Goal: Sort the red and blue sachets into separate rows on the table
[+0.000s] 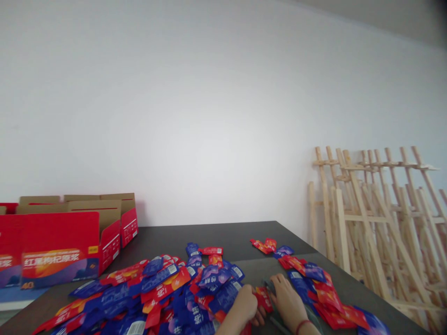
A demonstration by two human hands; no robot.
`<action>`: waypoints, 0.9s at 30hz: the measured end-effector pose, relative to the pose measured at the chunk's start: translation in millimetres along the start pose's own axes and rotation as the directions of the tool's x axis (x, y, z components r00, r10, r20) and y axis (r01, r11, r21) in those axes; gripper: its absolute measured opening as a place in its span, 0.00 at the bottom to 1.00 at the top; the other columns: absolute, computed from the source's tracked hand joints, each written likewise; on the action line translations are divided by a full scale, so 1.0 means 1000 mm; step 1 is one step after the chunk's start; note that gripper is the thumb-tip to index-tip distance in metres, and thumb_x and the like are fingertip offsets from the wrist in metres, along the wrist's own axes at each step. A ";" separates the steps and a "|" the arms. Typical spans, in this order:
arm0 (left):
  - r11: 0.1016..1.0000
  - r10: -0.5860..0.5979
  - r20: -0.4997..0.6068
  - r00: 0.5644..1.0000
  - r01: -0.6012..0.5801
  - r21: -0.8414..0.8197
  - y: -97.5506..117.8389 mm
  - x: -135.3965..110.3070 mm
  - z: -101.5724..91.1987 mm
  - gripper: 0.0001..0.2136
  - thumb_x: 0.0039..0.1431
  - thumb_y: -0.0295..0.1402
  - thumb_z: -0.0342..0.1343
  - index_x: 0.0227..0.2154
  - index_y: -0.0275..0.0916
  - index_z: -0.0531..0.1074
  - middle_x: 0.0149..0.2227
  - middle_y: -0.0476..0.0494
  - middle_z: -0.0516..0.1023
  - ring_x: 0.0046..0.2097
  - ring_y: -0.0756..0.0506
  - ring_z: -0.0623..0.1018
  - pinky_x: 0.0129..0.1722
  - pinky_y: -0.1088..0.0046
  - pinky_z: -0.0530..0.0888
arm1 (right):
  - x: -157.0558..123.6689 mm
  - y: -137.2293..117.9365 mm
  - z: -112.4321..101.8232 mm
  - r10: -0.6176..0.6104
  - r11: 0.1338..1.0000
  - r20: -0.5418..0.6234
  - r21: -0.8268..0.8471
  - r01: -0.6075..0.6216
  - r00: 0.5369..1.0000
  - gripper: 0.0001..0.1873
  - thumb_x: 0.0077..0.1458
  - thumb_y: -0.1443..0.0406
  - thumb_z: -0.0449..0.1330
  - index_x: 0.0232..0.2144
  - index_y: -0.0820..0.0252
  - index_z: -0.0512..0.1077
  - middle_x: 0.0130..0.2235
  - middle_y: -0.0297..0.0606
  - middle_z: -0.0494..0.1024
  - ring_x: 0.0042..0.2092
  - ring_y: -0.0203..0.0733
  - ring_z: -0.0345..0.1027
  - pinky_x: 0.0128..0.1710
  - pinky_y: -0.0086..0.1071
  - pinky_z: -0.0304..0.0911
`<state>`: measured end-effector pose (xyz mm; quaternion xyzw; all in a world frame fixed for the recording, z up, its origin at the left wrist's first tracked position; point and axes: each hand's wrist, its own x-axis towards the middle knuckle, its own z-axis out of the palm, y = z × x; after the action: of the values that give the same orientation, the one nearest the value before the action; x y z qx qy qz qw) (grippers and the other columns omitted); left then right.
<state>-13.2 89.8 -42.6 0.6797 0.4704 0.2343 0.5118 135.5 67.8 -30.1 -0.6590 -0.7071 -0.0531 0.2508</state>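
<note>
My left hand (247,304) is closed at the edge of a red sachet (264,298) with white lettering, at the lower middle of the head view. Just right of it, my right hand (288,300), a red cord round its wrist, has bent fingers on a dark grey, cloth-like thing (268,284), which also shows below the palm. The sachet lies between the two hands. A large heap of blue and red sachets (167,288) spreads to the left of my left hand. To the right of my right hand lies a looser row of sachets (328,298).
Red cardboard boxes (61,237) with open flaps stand at the left. A few sachets (265,245) lie farther back on the dark table (237,232). Wooden easels (363,218) lean by the white wall (209,116), beyond the table's right edge.
</note>
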 end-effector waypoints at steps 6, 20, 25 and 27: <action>0.958 0.134 -0.297 0.945 -0.046 0.283 0.037 -0.029 -0.037 0.15 0.59 0.26 0.38 0.40 0.35 0.69 0.28 0.43 0.79 0.24 0.48 0.76 0.30 0.72 0.70 | 0.008 0.053 0.003 0.137 0.988 0.074 0.061 -0.141 0.988 0.12 0.55 0.67 0.49 0.38 0.62 0.70 0.43 0.47 0.73 0.43 0.46 0.71 0.42 0.35 0.62; 0.582 0.417 0.082 0.905 -0.335 0.742 0.040 -0.041 -0.046 0.14 0.50 0.23 0.45 0.27 0.40 0.76 0.34 0.46 0.80 0.38 0.47 0.77 0.42 0.74 0.68 | 0.004 -0.008 -0.021 -0.147 0.963 0.055 0.235 0.130 0.988 0.11 0.52 0.66 0.52 0.38 0.57 0.70 0.43 0.40 0.72 0.46 0.43 0.66 0.46 0.32 0.59; 0.581 0.347 -0.021 0.938 -0.197 0.790 0.043 -0.048 -0.033 0.11 0.53 0.32 0.49 0.35 0.39 0.73 0.39 0.42 0.78 0.41 0.42 0.76 0.41 0.70 0.69 | -0.011 -0.030 -0.017 -0.175 0.965 0.054 0.209 0.160 0.983 0.09 0.52 0.68 0.51 0.35 0.57 0.69 0.41 0.39 0.72 0.46 0.44 0.64 0.46 0.32 0.58; 0.611 0.318 -0.038 0.947 -0.174 0.773 0.042 -0.048 -0.028 0.16 0.48 0.36 0.55 0.41 0.39 0.71 0.43 0.41 0.77 0.44 0.41 0.75 0.42 0.69 0.69 | -0.011 -0.022 -0.017 -0.127 0.969 0.066 0.222 0.110 0.990 0.10 0.52 0.68 0.50 0.36 0.57 0.69 0.41 0.40 0.71 0.46 0.43 0.65 0.46 0.32 0.58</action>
<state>-39.9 59.3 14.1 0.8663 0.4688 0.1407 0.0996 119.1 48.3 -14.8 -0.5857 -0.7563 0.0361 0.2893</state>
